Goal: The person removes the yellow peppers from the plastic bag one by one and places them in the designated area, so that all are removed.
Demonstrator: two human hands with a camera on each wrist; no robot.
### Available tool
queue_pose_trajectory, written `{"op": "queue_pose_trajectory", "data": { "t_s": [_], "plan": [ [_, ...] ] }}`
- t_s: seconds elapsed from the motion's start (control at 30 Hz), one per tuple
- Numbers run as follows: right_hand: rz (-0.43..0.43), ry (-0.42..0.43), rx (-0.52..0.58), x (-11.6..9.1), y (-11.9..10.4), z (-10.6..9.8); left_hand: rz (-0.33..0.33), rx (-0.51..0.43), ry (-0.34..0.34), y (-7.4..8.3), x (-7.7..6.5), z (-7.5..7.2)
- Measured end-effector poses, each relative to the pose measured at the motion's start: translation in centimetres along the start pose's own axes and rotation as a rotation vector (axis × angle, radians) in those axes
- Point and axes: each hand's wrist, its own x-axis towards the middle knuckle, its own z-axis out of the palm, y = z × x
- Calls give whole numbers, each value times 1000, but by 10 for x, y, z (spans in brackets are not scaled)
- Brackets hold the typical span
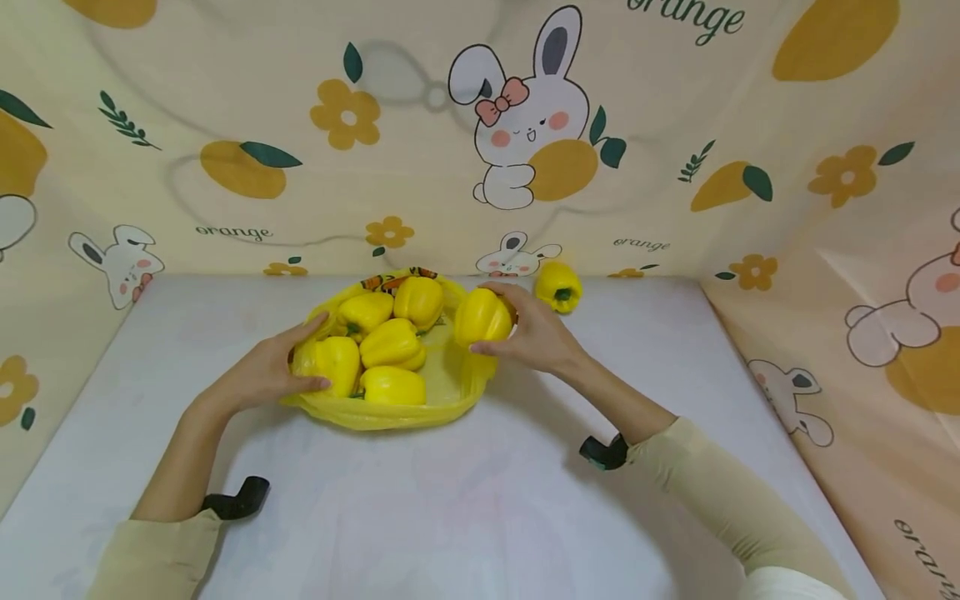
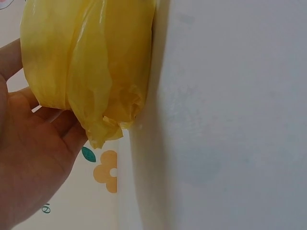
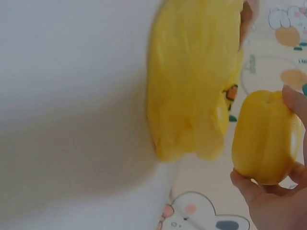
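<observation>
A yellow plastic bag (image 1: 367, 419) lies with its mouth spread wide on the table, several yellow bell peppers (image 1: 393, 386) inside it. At the bag's left side, my left hand (image 1: 258, 367) grips the rim, thumb inside over a pepper and fingers along the outer wall. My right hand (image 1: 542, 333) holds another yellow bell pepper (image 1: 482, 317) over the bag's right rim, thumb and fingers around its sides. The right wrist view shows this held pepper (image 3: 266, 136) raised beside the bag (image 3: 192, 86). Crumpled plastic of the bag (image 2: 91, 62) hides some left fingertips in the left wrist view.
One more yellow bell pepper (image 1: 558, 288) sits at the back of the white table (image 1: 480, 500), right of the bag and near the wall. A printed cloth (image 1: 420, 192) with rabbits and oranges hangs behind the table and along its sides.
</observation>
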Motion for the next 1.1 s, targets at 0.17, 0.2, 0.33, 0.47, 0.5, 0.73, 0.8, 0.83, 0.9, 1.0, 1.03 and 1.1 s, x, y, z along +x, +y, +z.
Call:
{"op": "queue_pose_trajectory", "data": {
  "t_s": [0.17, 0.2, 0.33, 0.47, 0.5, 0.73, 0.8, 0.83, 0.9, 1.0, 1.03, 1.1],
  "plan": [
    [33, 20, 7, 4, 3, -14, -12, -11, -9, -1, 1, 0],
    [45, 26, 0, 4, 4, -16, -16, -17, -11, -1, 1, 0],
    [97, 52, -26, 5, 7, -25, -27, -36, -13, -1, -2, 2],
    [127, 84, -24, 7, 14, -34, -18, -42, -13, 0, -3, 4],
    [132, 94, -20, 7, 17, -37, -13, -41, -11, 1, -3, 4],
    [200, 129, -6, 17, 36, -57, -2, -35, -7, 0, 0, 3],
    [220, 137, -14, 19, 40, -64, -3, -39, -9, 0, 1, 3],
    [233, 142, -23, 20, 41, -67, -4, -38, -8, 0, 1, 3],
    [244, 156, -31, 21, 42, -74, -2, -35, -5, -1, 2, 2],
    [258, 180, -41, 23, 42, -85, -6, -33, -1, 0, 2, 1],
    [262, 185, -45, 24, 42, -89, -7, -31, 0, 0, 2, 1],
    [265, 189, -53, 24, 44, -94, -13, -33, 0, 0, 3, 0]
  ]
}}
